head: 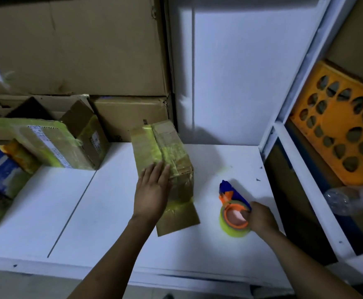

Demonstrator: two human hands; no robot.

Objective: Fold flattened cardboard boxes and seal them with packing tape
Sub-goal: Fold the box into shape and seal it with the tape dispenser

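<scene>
White tabletop (115,212): I'm pressing my flat left hand (152,190) on the taped brown cardboard box (165,160); my right hand (260,219) is gripping the yellow-green tape roll in its orange-and-blue dispenser (234,216), beside it.

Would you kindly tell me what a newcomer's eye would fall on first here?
Most likely the taped cardboard box at the centre of the white table, with the left hand resting flat on it. Next, the tape dispenser to its right, orange and blue, held by the right hand, and the bright orange crate at far right.
</scene>
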